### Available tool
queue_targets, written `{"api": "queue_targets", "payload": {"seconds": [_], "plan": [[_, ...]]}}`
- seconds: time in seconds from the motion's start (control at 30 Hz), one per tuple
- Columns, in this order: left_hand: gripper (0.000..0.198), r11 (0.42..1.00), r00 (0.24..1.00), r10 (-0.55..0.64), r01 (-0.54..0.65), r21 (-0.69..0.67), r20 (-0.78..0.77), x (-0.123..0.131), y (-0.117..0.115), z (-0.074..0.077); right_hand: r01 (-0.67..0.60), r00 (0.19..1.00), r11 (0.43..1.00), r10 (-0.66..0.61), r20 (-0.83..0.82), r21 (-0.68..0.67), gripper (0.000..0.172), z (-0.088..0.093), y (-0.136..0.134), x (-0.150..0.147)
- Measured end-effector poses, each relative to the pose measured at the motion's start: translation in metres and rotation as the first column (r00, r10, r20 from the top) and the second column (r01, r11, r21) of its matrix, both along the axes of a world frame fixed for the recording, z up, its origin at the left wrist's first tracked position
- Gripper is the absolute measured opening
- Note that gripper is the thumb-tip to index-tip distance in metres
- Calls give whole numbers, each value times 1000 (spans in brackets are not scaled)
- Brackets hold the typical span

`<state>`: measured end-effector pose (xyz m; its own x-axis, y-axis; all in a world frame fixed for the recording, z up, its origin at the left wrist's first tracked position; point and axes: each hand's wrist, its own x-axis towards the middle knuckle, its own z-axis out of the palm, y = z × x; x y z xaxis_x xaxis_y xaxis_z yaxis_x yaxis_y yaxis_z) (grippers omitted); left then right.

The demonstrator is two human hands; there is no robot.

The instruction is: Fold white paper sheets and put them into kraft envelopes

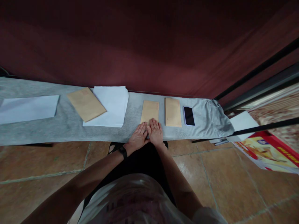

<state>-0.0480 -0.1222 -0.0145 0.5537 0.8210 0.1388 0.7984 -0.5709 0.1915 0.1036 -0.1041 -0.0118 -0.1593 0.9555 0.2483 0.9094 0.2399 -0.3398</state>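
Observation:
A brown paper envelope (149,110) lies upright on the grey cloth in front of me, its near end partly covered by my hands. My left hand (137,137) rests flat at its lower left corner, fingers stretched out and pointing away from me. Beside it, my right hand (155,132) lies flat with its fingertips on the envelope's near edge. The two thumbs are close together. Just to the right is a stack of brown envelopes (173,112), apart from my hands. A dark band sits on my left wrist.
A phone (189,116) lies right of the envelope stack. On the left, a larger brown envelope (86,104) overlaps white paper sheets (112,107); a folded white sheet (30,107) lies farther left. The grey cloth (72,133) covers a narrow table. A red and yellow box (271,151) stands at right.

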Motion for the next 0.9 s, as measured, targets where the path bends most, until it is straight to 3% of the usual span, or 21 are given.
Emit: {"api": "queue_targets", "payload": {"seconds": [0.4, 0.9], "plan": [[82, 999, 999, 7, -9, 36, 40, 0, 1, 0, 88, 995, 995, -89, 38, 43, 58, -11, -5, 16], [76, 998, 999, 18, -20, 62, 35, -8, -5, -1, 88, 995, 993, -91, 38, 82, 57, -13, -26, 34]]}}
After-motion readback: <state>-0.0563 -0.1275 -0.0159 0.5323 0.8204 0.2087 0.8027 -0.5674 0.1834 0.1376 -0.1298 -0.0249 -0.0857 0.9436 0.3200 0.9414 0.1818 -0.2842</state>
